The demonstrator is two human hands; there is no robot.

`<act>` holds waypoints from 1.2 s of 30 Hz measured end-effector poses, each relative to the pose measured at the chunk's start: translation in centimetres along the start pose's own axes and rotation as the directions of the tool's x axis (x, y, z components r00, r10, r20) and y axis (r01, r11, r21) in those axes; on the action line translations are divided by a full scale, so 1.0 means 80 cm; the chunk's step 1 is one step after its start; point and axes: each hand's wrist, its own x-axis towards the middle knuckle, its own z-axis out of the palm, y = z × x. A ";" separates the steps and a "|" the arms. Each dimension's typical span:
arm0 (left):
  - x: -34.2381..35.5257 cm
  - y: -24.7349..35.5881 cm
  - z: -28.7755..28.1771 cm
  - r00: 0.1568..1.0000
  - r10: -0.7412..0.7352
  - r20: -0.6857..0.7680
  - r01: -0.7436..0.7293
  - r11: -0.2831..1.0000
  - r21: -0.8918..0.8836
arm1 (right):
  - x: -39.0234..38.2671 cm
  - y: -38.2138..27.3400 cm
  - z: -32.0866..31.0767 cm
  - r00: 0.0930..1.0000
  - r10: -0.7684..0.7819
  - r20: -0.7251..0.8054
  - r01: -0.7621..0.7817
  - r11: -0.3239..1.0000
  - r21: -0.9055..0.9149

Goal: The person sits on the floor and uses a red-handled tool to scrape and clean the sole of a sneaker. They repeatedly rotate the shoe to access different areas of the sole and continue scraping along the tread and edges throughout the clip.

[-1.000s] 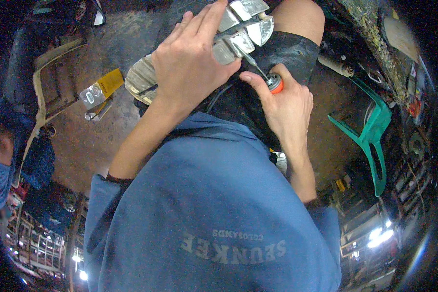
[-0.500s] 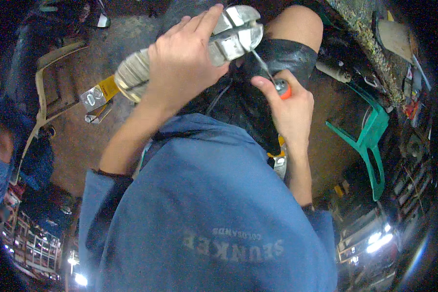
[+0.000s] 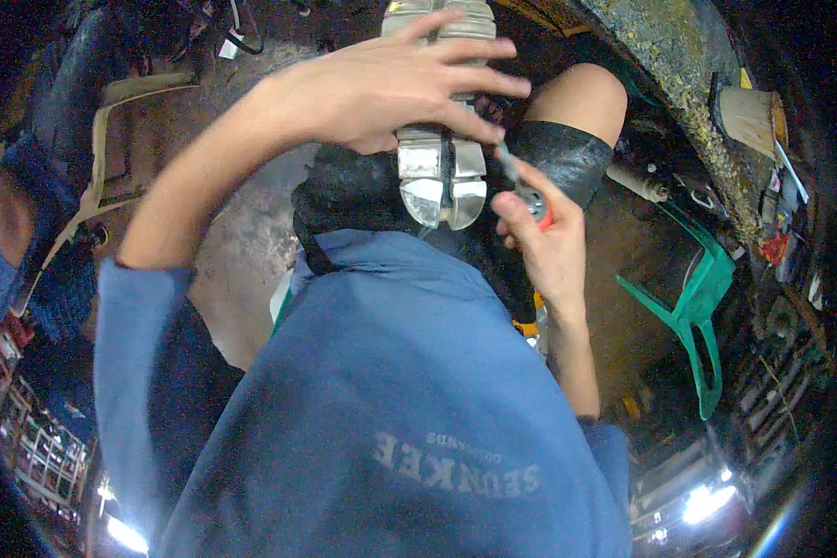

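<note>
Over the black shorts, a grooved shoe sole sits beneath the left hand, fingers spread across it; the right hand is curled around an orange-handled tool, blurred, perhaps a screwdriver. Should the sole shift, the tool could jab the left fingers. Pale lettering crosses the blue shirt.

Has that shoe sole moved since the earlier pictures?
Yes: against the green plastic frame, the shoe sole has swung, its shiny end lower, toward the blue shirt.

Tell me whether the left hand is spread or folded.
Spread: over the grooved, shiny sole, the left hand has its fingers extended, with gaps showing between them.
</note>
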 end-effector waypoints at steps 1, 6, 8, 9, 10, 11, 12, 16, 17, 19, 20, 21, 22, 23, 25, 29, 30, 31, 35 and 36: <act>-0.014 0.008 0.004 0.992 -0.124 0.003 0.123 0.992 0.031 | 0.001 0.002 0.005 0.996 -0.085 0.029 0.085 0.996 0.004; -0.060 0.018 0.055 0.531 -0.801 -0.278 0.213 0.444 -0.870 | 0.000 0.003 0.016 0.979 -0.187 0.079 0.197 0.967 -0.159; -0.051 0.020 0.091 0.356 -0.934 -0.028 0.294 0.140 -0.946 | 0.000 0.002 0.019 0.982 -0.172 0.075 0.183 0.965 -0.190; -0.043 0.024 0.107 0.327 -0.945 -0.014 0.359 0.138 -0.923 | -0.001 0.002 0.020 0.981 -0.179 0.072 0.190 0.960 -0.204; -0.031 0.032 0.124 0.331 -0.943 0.023 0.530 0.166 -0.832 | -0.001 0.003 0.020 0.975 -0.216 0.058 0.223 0.952 -0.211; -0.020 0.048 0.136 0.236 -0.959 -0.159 0.477 0.256 -0.841 | 0.000 0.003 0.021 0.966 -0.258 0.035 0.259 0.939 -0.226; -0.011 0.048 0.140 0.290 -0.929 -0.231 0.338 0.325 -0.883 | -0.002 0.005 0.019 0.969 -0.245 0.024 0.245 0.953 -0.179; 0.021 0.087 0.137 0.334 -0.943 -0.010 -0.194 -0.059 -0.979 | -0.011 0.011 0.007 0.976 -0.218 0.008 0.218 0.973 -0.069; 0.024 0.091 0.132 0.414 -0.910 0.016 -0.312 -0.159 -0.937 | -0.011 0.012 0.004 0.975 -0.221 0.011 0.222 0.973 -0.062; 0.026 0.097 0.125 0.517 -0.842 0.154 -0.342 -0.368 -0.865 | -0.014 0.009 -0.003 0.983 -0.175 0.049 0.177 0.984 -0.037; 0.026 0.098 0.124 0.576 -0.789 0.213 -0.330 -0.463 -0.823 | -0.014 0.007 -0.007 0.985 -0.157 0.070 0.159 0.987 -0.029; 0.027 0.094 0.126 0.629 -0.705 0.328 -0.273 -0.596 -0.756 | -0.013 0.005 -0.012 0.980 -0.178 0.085 0.189 0.970 -0.151; 0.030 0.093 0.131 0.596 -0.767 0.240 -0.252 -0.462 -0.850 | -0.015 0.002 -0.017 0.975 -0.194 0.104 0.216 0.939 -0.269; 0.033 0.089 0.137 0.523 -0.827 0.206 -0.175 -0.340 -0.924 | -0.016 0.001 -0.021 0.966 -0.228 0.124 0.259 0.887 -0.382; 0.040 0.078 0.149 0.495 -0.861 0.113 -0.144 -0.210 -0.967 | -0.019 -0.001 -0.027 0.970 -0.240 0.048 0.216 0.745 -0.631; 0.049 0.065 0.162 0.412 -0.876 0.251 -0.053 -0.298 -0.953 | -0.017 0.006 -0.033 0.952 -0.302 0.052 0.233 0.604 -0.762; 0.049 0.066 0.162 0.432 -0.871 0.235 -0.056 -0.286 -0.957 | -0.016 0.008 -0.034 0.957 -0.283 0.057 0.222 0.598 -0.770; 0.049 0.066 0.162 0.451 -0.864 0.222 -0.060 -0.277 -0.959 | -0.015 0.009 -0.035 0.958 -0.278 0.077 0.232 0.585 -0.777; 0.051 0.076 0.163 0.446 -0.876 0.182 -0.090 -0.247 -0.965 | -0.011 0.009 -0.037 0.965 -0.240 0.109 0.224 0.530 -0.818; 0.054 0.077 0.166 0.408 -0.887 0.217 -0.052 -0.259 -0.964 | -0.010 0.008 -0.038 0.962 -0.250 0.109 0.228 0.517 -0.825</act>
